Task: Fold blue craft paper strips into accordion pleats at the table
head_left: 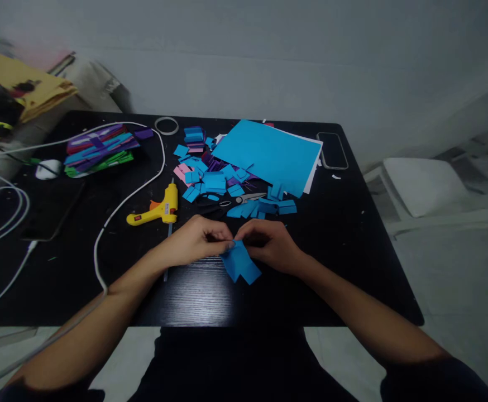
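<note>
Between my two hands is a piece of blue paper (240,261), its lower edge split into two flaps that hang toward the table's front. My left hand (197,240) pinches its upper left edge between thumb and fingers. On the other side, the curled fingers of my right hand (271,243) grip the top of the same paper. Just beyond my hands lie scissors (248,197) and a heap of small blue paper pieces (264,207). A yellow glue gun (156,209) rests left of my left hand, with a glue stick sticking out under my forearm.
Blue sheets (269,153) lie at the back of the black table (353,268), beside a phone (331,151). Colored paper strips (101,151) are bundled at the left. A white cable (101,234) runs across the left side and over my left forearm. A tape roll (166,126) sits behind.
</note>
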Action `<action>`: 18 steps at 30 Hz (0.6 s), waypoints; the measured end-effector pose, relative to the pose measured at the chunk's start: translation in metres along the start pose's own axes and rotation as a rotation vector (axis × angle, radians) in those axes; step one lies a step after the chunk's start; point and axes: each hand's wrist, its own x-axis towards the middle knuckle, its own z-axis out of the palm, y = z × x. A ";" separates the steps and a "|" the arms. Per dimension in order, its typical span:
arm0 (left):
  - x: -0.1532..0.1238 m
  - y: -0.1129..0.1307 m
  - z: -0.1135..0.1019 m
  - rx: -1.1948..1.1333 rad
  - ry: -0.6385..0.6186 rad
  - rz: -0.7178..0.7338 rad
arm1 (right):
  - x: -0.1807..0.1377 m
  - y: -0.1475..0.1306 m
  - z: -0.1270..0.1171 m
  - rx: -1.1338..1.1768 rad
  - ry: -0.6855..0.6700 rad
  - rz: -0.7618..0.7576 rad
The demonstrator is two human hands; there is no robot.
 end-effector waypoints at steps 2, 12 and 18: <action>0.000 0.001 0.000 0.008 0.008 0.004 | 0.000 0.000 0.000 0.002 -0.002 -0.002; 0.002 0.006 0.001 0.109 0.002 0.113 | 0.000 -0.001 0.000 0.010 -0.007 -0.016; 0.001 0.006 0.001 0.121 -0.003 0.111 | 0.000 -0.002 0.000 -0.024 -0.015 -0.047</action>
